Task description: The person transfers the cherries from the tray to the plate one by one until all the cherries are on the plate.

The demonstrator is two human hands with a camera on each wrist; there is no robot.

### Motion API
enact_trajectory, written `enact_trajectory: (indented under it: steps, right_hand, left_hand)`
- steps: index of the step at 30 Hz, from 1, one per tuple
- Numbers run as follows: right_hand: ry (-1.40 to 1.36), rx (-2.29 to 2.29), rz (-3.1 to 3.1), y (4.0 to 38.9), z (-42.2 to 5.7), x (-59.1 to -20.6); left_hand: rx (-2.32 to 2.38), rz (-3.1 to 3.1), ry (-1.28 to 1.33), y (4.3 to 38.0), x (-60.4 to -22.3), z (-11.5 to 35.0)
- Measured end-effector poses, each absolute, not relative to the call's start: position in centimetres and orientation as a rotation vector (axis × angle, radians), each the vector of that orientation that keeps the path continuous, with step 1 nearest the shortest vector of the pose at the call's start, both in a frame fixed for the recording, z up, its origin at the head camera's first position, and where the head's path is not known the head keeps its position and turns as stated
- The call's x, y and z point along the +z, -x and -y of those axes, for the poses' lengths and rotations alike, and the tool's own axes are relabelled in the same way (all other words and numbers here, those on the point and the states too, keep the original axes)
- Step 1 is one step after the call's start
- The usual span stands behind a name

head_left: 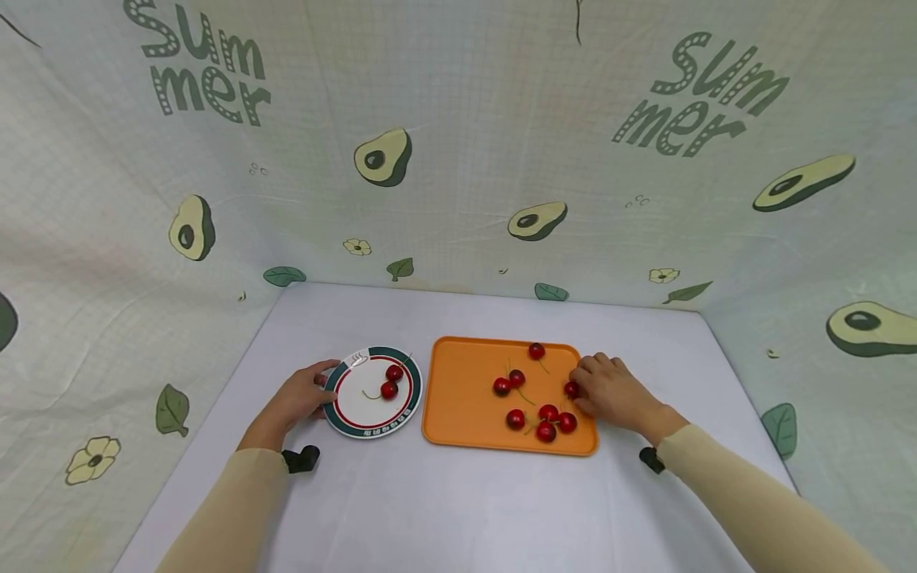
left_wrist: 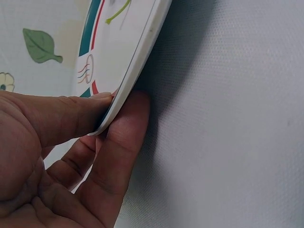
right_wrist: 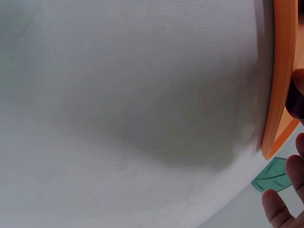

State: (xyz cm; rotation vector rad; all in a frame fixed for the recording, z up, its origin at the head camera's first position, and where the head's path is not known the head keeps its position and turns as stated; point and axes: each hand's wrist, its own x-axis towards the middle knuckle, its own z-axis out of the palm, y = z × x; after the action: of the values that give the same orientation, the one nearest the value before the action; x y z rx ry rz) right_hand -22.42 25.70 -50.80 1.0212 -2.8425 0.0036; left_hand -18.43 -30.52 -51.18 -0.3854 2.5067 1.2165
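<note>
On the left, a round white plate (head_left: 361, 398) with a dark green and red rim carries two red cherries (head_left: 389, 390). My left hand (head_left: 299, 398) pinches the plate's near-left edge, thumb on top and fingers beneath, as the left wrist view shows. Several cherries (head_left: 548, 412) with stems lie in the orange tray (head_left: 458, 390). At the tray's right edge my right hand (head_left: 612, 391) has its thumb and fingertips around one dark cherry (head_left: 571, 390). In the right wrist view that cherry (right_wrist: 295, 100) is partly cut off by the frame.
A white cloth-covered table (head_left: 458, 509) lies under the plate and tray. Behind it and at both sides hangs a pale curtain (head_left: 458, 95) printed with avocados, leaves and lettering. The tray stands just right of the plate, with a narrow gap between them.
</note>
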Motion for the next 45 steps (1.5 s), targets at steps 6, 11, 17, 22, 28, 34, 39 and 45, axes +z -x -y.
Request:
enact_trajectory:
  steps: [6, 11, 17, 22, 28, 34, 39, 45]
  right_hand:
    - [-0.944, -0.031, 2.872, 22.9, -25.7, -50.7]
    - [-0.912, -0.049, 2.860, 23.5, -25.5, -50.5]
    - [-0.921, -0.096, 2.806, 24.2, -24.2, -49.8]
    - [-0.936, -0.140, 2.778, 24.6, -21.8, -49.2]
    - [-1.011, -0.116, 2.735, 25.0, -18.0, -48.1]
    - [-1.112, -0.063, 2.723, 25.3, -13.9, -47.3]
    - [-1.210, -0.016, 2.691, 25.5, -10.2, -47.4]
    - [-1.282, -0.018, 2.652, 25.2, -5.4, -47.5]
  left_hand:
    - [1.208, -2.513, 0.376, 18.5, -51.2, 30.5]
    - [1.197, -2.518, 0.379, 18.5, -51.3, 30.5]
    - [1.203, -2.514, 0.381, 18.5, -51.2, 30.5]
    - [1.202, -2.514, 0.378, 18.5, -51.1, 30.6]
    - [1.163, -2.521, 0.380, 18.8, -51.2, 30.6]
    - [1.112, -2.538, 0.381, 19.0, -50.8, 30.6]
    - [1.086, -2.562, 0.357, 19.2, -50.6, 30.7]
    - [1.143, -2.535, 0.368, 19.1, -51.0, 30.7]
